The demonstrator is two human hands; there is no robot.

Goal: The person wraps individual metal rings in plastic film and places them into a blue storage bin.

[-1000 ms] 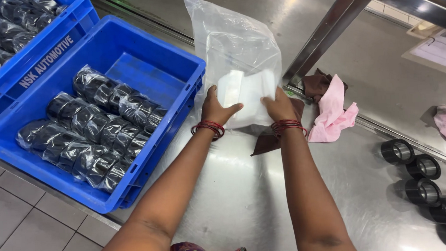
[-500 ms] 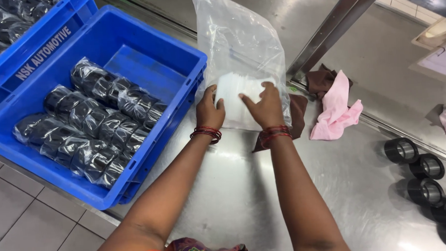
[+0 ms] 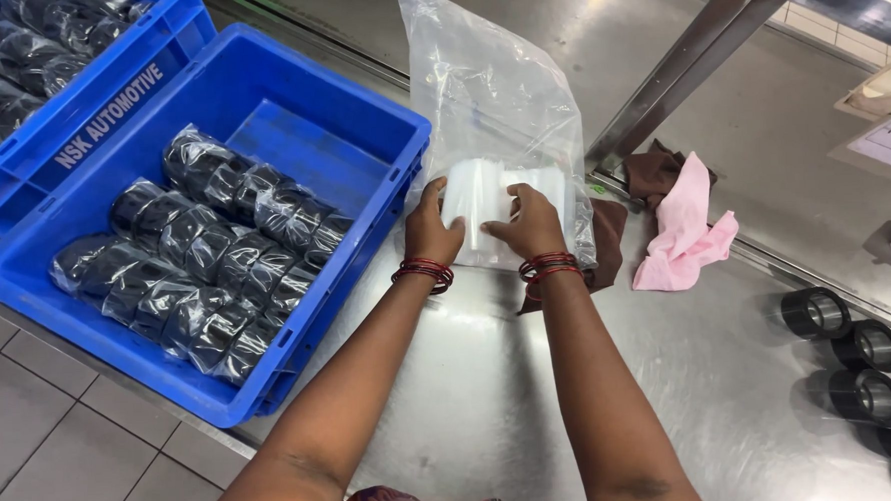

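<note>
Both hands grip a white stack of small bags (image 3: 483, 194) inside a big clear plastic bag (image 3: 489, 98) on the steel counter (image 3: 472, 400). The left hand (image 3: 429, 226) clasps its left edge, the right hand (image 3: 530, 225) its front. At 9 o'clock stands a blue crate (image 3: 360, 134) with wrapped black rings (image 3: 206, 261); at 3 o'clock lies a pink cloth (image 3: 685, 230).

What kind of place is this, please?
Probably a factory packing station. Blue plastic crates hold rows of dark ring-shaped parts sealed in clear bags, more bare rings stand on the steel worktable, and both hands hold a stack of small clear bags.
</note>
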